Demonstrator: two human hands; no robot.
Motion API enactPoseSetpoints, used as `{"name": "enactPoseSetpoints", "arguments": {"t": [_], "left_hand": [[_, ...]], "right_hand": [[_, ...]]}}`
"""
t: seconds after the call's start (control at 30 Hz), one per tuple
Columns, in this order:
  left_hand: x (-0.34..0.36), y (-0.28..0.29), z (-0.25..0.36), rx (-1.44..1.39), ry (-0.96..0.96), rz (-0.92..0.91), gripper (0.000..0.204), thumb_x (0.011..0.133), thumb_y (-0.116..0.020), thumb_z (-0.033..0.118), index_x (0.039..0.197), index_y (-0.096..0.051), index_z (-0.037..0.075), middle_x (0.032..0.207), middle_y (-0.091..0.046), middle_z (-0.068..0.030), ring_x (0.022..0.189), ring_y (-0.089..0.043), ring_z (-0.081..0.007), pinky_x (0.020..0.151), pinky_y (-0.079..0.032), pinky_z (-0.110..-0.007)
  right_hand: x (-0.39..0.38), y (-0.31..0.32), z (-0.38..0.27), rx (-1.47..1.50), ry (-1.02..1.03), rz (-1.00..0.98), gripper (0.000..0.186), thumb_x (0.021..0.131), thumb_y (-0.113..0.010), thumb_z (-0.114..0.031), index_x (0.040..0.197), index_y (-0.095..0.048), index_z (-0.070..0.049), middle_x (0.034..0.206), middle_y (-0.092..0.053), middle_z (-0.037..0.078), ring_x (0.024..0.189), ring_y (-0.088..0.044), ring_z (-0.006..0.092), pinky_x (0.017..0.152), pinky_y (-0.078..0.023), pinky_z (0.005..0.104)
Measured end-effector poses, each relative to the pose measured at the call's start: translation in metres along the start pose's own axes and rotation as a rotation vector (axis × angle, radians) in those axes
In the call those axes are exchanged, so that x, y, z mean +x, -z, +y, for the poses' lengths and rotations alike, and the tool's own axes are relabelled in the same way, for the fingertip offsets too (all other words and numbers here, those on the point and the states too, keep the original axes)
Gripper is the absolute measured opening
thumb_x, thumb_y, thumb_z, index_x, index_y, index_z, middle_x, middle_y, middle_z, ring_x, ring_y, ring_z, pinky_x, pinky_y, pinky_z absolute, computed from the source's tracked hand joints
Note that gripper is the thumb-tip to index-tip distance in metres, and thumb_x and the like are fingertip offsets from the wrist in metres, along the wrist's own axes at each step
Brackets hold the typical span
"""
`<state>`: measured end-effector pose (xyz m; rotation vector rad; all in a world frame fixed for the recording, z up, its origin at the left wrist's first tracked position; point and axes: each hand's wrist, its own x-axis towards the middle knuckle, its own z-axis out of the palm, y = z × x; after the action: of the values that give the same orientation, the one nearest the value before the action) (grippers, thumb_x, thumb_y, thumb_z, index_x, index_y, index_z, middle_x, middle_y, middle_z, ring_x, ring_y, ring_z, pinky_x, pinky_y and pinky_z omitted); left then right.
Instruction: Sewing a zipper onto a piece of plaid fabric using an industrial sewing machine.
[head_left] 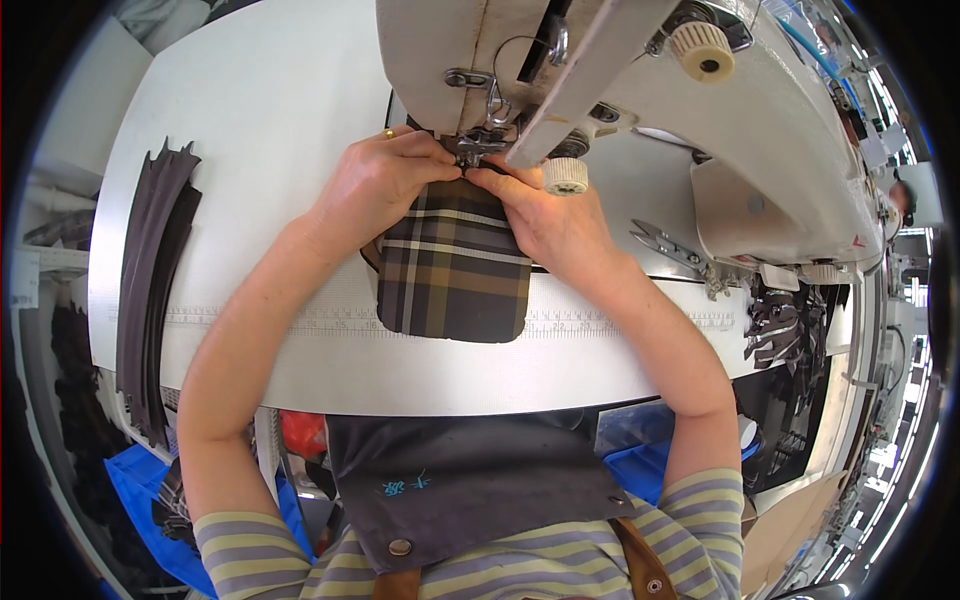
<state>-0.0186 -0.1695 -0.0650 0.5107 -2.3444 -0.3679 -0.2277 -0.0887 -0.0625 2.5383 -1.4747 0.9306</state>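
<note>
A plaid fabric piece (455, 265) in dark grey, brown and white, with rounded lower corners, lies on the white sewing table under the sewing machine's presser foot (470, 155). My left hand (385, 180), with a ring on one finger, pinches the fabric's upper left edge right beside the foot. From the other side, my right hand (550, 215) grips the upper right edge, its thumb and fingers close to the needle. The fingertips of both hands nearly meet in front of the foot. Part of the fabric's far end is hidden by the machine head (460, 60) and my hands.
Dark fabric strips (155, 280) hang over the table's left edge. Thread snips (665, 243) lie right of my right hand, near the machine's arm (790, 150). A bundle of dark and white fabric scraps (780, 325) sits at the right edge. A printed ruler (620, 320) crosses the table front.
</note>
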Motion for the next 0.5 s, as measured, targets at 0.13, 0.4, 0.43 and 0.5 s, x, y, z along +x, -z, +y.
{"name": "enactPoseSetpoints", "arguments": {"t": [0.13,0.4,0.43,0.5], "left_hand": [[0.0009,-0.0012,-0.0020,-0.015,0.010,0.008,0.024,0.070,-0.061,-0.007,0.088,-0.073,0.005,0.089,-0.068,-0.0061,0.085,-0.065,-0.0266,0.074,-0.055,-0.035],[0.0002,-0.0003,-0.0044,-0.018,0.002,-0.001,0.026,0.069,-0.061,-0.008,0.090,-0.072,0.003,0.091,-0.069,-0.0064,0.085,-0.065,-0.0272,0.074,-0.055,-0.035],[-0.0007,-0.0002,-0.0037,-0.027,-0.003,0.002,0.026,0.069,-0.060,-0.008,0.089,-0.072,0.004,0.091,-0.069,-0.0066,0.085,-0.065,-0.0280,0.074,-0.055,-0.036],[-0.0039,0.0002,-0.0018,-0.031,-0.011,0.004,0.026,0.069,-0.060,-0.008,0.089,-0.072,0.004,0.091,-0.069,-0.0069,0.085,-0.065,-0.0288,0.075,-0.055,-0.036]], "right_hand": [[0.0026,-0.0002,0.0020,0.005,0.016,0.012,0.035,0.070,-0.065,0.004,0.101,-0.071,-0.012,0.091,-0.066,0.005,0.088,-0.056,0.0267,0.075,-0.045,0.0372],[0.0027,-0.0011,0.0038,0.022,0.031,0.030,0.034,0.070,-0.065,0.004,0.099,-0.071,-0.012,0.089,-0.066,0.005,0.086,-0.056,0.0262,0.075,-0.045,0.0378],[0.0026,-0.0003,0.0028,0.016,0.037,0.031,0.033,0.070,-0.065,0.003,0.100,-0.071,-0.012,0.089,-0.066,0.005,0.086,-0.056,0.0264,0.075,-0.044,0.0381],[0.0013,0.0002,0.0009,0.011,0.045,0.037,0.033,0.071,-0.065,0.002,0.100,-0.071,-0.013,0.089,-0.066,0.005,0.086,-0.056,0.0266,0.075,-0.044,0.0384]]}}
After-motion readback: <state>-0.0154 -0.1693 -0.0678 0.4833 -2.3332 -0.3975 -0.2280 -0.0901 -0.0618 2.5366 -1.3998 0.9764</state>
